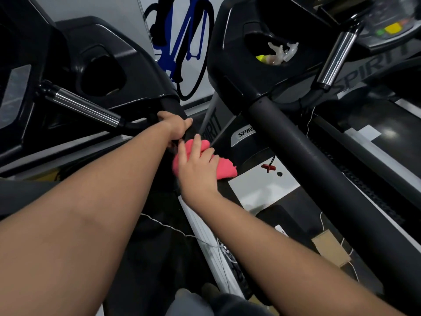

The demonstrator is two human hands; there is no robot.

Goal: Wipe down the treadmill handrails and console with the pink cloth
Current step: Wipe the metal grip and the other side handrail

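Note:
The pink cloth (224, 168) lies on the black right handrail (175, 106) of the left treadmill, at the frame's centre. My right hand (197, 166) presses down on the cloth, fingers spread over it. Just above, my left hand (175, 125) grips the same handrail, fingers curled round it. The left treadmill's console (109, 65) with a cup holder sits at the upper left. A chrome pulse grip (84, 107) runs below it.
A second treadmill stands on the right, with a thick black handrail (319, 169), a cup holder holding litter (276, 54) and a console (387, 26). A red safety key (268, 167) hangs between the machines. White cords and a cardboard box (330, 249) lie on the floor.

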